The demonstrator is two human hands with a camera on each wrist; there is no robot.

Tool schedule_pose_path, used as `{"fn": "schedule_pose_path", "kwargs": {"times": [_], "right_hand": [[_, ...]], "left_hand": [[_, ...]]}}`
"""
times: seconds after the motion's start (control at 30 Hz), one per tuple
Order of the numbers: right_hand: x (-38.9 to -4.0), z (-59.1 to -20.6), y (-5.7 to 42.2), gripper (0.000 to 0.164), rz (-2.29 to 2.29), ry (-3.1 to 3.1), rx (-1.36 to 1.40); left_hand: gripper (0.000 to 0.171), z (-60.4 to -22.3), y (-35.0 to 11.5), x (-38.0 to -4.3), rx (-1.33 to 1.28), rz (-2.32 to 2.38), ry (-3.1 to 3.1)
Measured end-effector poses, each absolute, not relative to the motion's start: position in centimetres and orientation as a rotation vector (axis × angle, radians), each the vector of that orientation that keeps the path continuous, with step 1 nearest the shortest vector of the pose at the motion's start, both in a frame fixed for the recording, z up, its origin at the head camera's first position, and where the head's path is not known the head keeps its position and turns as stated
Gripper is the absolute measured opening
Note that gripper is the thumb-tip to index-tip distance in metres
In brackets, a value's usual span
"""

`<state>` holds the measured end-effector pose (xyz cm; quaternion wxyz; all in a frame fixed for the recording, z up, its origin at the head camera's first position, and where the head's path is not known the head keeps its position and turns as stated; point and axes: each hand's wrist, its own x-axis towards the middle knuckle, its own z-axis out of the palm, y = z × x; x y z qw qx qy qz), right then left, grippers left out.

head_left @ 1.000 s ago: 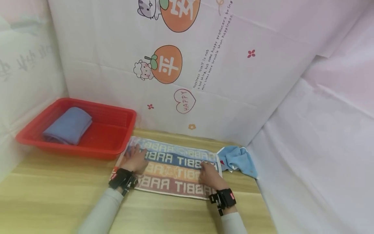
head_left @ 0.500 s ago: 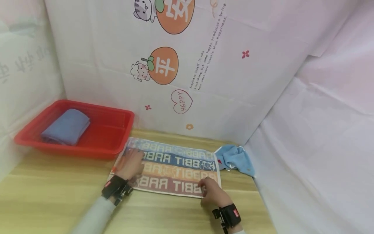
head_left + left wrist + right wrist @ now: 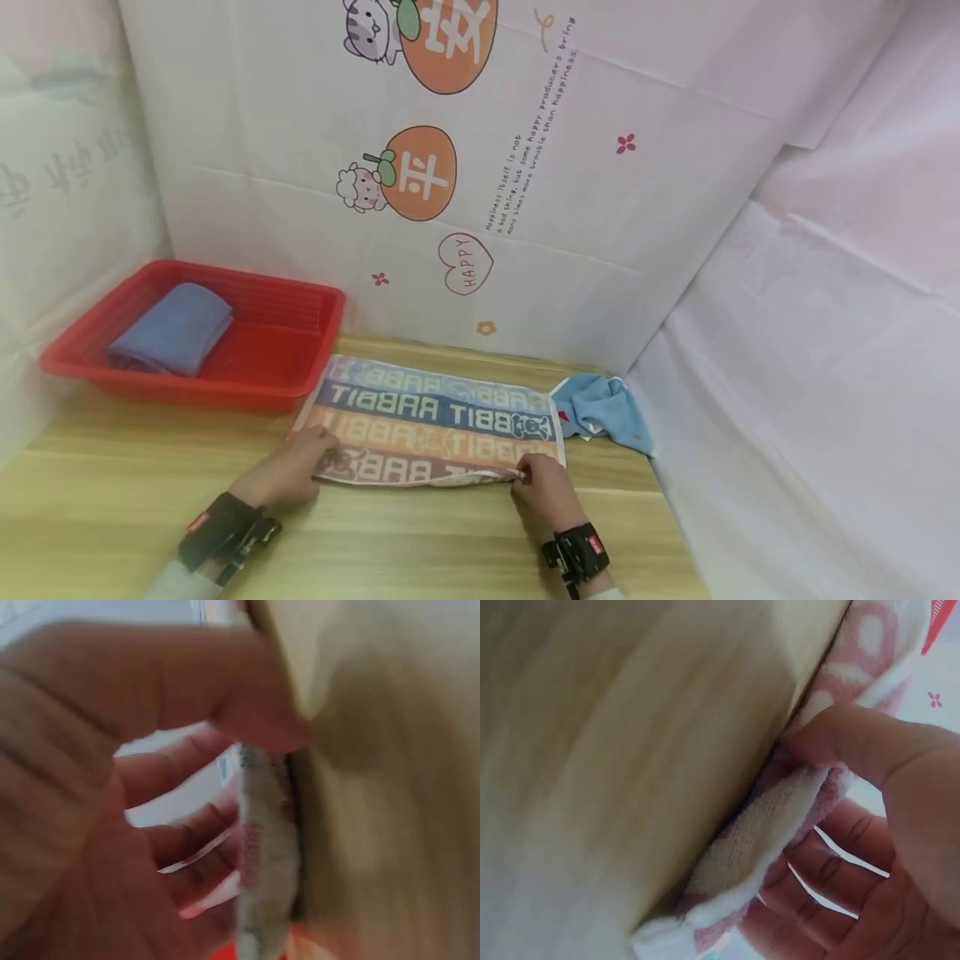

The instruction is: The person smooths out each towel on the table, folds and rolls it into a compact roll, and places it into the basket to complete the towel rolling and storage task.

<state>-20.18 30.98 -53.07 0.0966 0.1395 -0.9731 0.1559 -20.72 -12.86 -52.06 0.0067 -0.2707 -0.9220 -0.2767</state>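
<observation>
A towel [image 3: 420, 417] with striped bands and rabbit lettering lies spread on the table. At its near edge, toward the right, my right hand [image 3: 551, 492] pinches the hem; that part of the edge is lifted and folds over. In the right wrist view the thumb [image 3: 817, 742] presses the towel's pink-and-white border [image 3: 757, 840], with the fingers on its other side. My left hand [image 3: 288, 467] is at the near left corner. The left wrist view has its thumb [image 3: 262, 712] at the towel's edge [image 3: 262, 847] and its fingers curled behind it.
A red plastic basket [image 3: 262, 392] stands at the back left, with a folded blue cloth [image 3: 176, 327] inside. A crumpled light-blue cloth [image 3: 603, 410] lies at the right, against the towel's far right side. White printed sheets [image 3: 562, 283] wall the wooden table [image 3: 420, 542] behind and at the sides.
My left hand has come off the top of the towel to its near left corner. My right hand has moved down from the towel's right part to the near edge and lifted it.
</observation>
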Motion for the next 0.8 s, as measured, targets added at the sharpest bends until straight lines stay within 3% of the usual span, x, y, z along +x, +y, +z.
{"fn": "schedule_pose_path", "kwargs": {"times": [0.27,0.6,0.8], "right_hand": [[-19.5,-52.6,31.1,0.014,0.5,-2.89,0.371],[-17.2,-49.9,33.2,0.031,0.497,-2.946,0.417],[-15.2,-47.8,34.9,0.023,0.682,-3.066,0.461]], "left_hand": [[0.025,-53.2,-13.8,-21.3,-0.827,-0.901,-2.684],[0.03,-52.1,-14.7,-21.3,-0.935,-0.97,-2.602],[0.023,-51.2,-15.3,-20.5,-0.884,-1.031,-2.688]]}}
